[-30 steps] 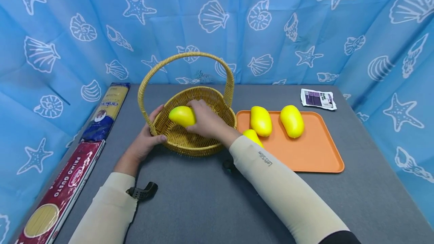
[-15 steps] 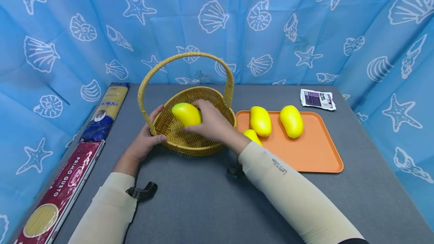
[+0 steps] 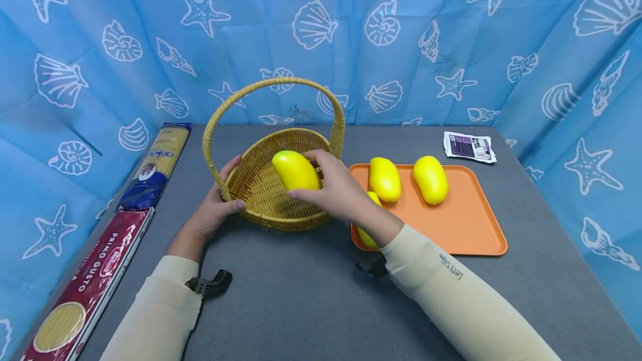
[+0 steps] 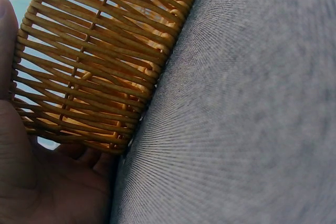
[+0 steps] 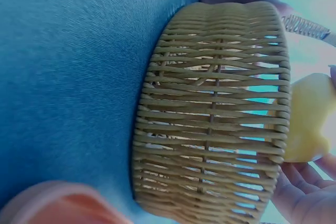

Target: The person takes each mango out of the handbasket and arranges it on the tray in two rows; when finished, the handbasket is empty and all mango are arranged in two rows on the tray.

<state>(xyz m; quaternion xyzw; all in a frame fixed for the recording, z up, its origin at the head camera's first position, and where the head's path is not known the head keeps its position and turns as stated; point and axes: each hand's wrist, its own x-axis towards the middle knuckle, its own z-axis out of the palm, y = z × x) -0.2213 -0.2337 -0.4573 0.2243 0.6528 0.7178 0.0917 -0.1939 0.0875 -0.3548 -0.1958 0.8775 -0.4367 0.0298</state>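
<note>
My left hand (image 3: 213, 210) holds the left side of a woven wicker basket (image 3: 281, 223), its thumb lying over the rim. In the left wrist view that hand (image 4: 63, 187) reaches around the basket's end, against the weave (image 4: 94, 66). Over the basket's right half, my right hand (image 3: 338, 185) grips a yellow mango (image 3: 296, 170) with a greenish tip, thumb below and fingers above. The right wrist view puts this mango (image 5: 310, 114) just past the rim. No other fruit shows inside the basket. The basket's tall arched handle (image 3: 281, 80) stands upright.
Right of the basket, an orange tray (image 3: 426, 233) bears a mango (image 3: 385, 179), another mango (image 3: 431, 180), and a third mango (image 3: 365, 237) partly behind my right wrist. A white-purple packet (image 3: 470, 147) lies behind it. Pasta packs (image 3: 107, 269) line the left edge; a blue curtain (image 3: 321, 32) hangs behind.
My right hand has moved right with the mango, from the basket's middle toward its right rim. More of the basket's floor and the third tray mango now show. My left hand stays put.
</note>
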